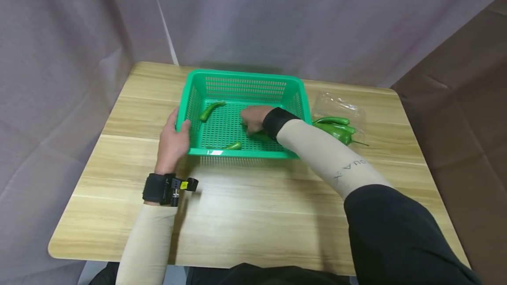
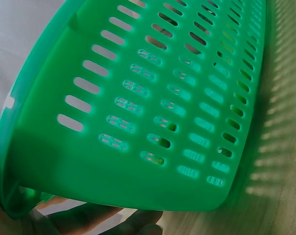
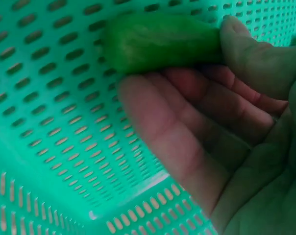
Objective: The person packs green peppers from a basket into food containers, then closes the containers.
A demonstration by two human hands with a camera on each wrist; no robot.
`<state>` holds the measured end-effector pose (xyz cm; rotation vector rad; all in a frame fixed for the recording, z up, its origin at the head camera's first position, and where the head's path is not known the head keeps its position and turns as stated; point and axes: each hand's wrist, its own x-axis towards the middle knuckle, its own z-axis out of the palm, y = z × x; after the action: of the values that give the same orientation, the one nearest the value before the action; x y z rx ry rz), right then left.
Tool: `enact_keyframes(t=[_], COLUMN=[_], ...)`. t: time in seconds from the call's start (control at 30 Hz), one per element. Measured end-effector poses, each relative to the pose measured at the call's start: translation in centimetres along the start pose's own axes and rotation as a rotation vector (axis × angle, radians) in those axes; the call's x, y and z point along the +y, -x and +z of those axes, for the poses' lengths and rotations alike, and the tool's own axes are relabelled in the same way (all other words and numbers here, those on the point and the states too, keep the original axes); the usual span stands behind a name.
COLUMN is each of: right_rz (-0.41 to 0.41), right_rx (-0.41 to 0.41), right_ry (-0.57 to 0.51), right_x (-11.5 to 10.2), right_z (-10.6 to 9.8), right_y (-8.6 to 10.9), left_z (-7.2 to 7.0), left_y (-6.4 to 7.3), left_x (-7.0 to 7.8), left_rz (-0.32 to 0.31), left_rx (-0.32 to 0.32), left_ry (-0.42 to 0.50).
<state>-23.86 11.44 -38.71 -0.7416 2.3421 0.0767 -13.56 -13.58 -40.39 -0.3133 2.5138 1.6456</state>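
A green plastic basket with slotted walls stands on the table. My left hand grips its left rim, the thumb over the inside and the fingers outside; in the left wrist view the basket's slotted wall fills most of the picture. Inside the basket, my right hand holds a green pepper between thumb and fingers, close over the slotted floor. Two more green peppers lie in the basket: a curved one at the left and another by the near wall, partly hidden by the rim.
Several green peppers lie right of the basket, on or beside a clear plastic bag. The right forearm crosses over the basket's near right corner. Light wood tabletop extends in front, and grey curtains hang behind.
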Motion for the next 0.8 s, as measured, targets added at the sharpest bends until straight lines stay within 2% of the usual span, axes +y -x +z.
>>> enact_keyframes(t=[0.1, 0.2, 0.4, 0.63, 0.8], right_rz=[0.038, 0.058, 0.018, -0.007, 0.033], right_rx=[0.028, 0.039, 0.072, 0.129, 0.126], right_ry=[-0.025, 0.004, 0.090, 0.141, 0.145], right_x=[0.6, 0.9, 0.2, -1.6, -1.7], right_z=[0.1, 0.4, 1.1, 1.4, 1.5], right_y=[0.5, 1.1, 2.0, 1.6, 1.4], left_z=[0.0, -0.1, -0.3, -1.1, -1.2], left_y=[-0.1, -0.2, 0.0, 0.3, 0.4], left_x=[0.0, 0.0, 0.0, -0.3, -0.2], left_rz=[0.003, 0.002, -0.013, -0.012, -0.023], left_rx=[-0.003, -0.010, -0.030, -0.006, -0.018], left_ry=[-0.001, 0.000, 0.005, 0.015, 0.043])
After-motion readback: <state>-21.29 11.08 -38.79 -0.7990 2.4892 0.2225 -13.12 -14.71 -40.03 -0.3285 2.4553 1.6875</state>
